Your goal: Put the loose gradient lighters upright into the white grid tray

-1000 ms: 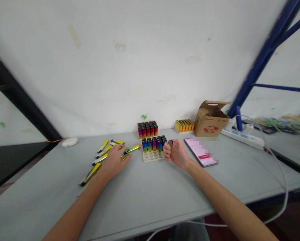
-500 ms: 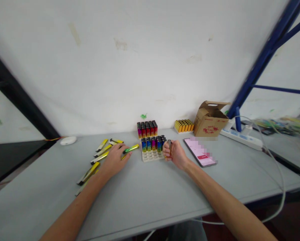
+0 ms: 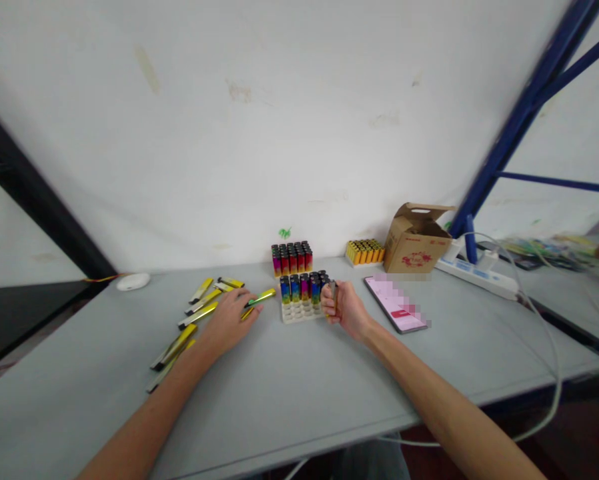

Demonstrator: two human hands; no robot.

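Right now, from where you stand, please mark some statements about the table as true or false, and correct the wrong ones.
1. The right hand holds a small cylinder. True.
2. The smartphone lies to the left of both hands. False: the smartphone lies to the right of the right hand.
3. The cardboard box has its top open. True.
4. Every hole of the white tray is filled. False: the near part of the white tray has empty holes.
5. The yellow cylinders lie scattered beside the left hand. False: they stand in a block beside the cardboard box.
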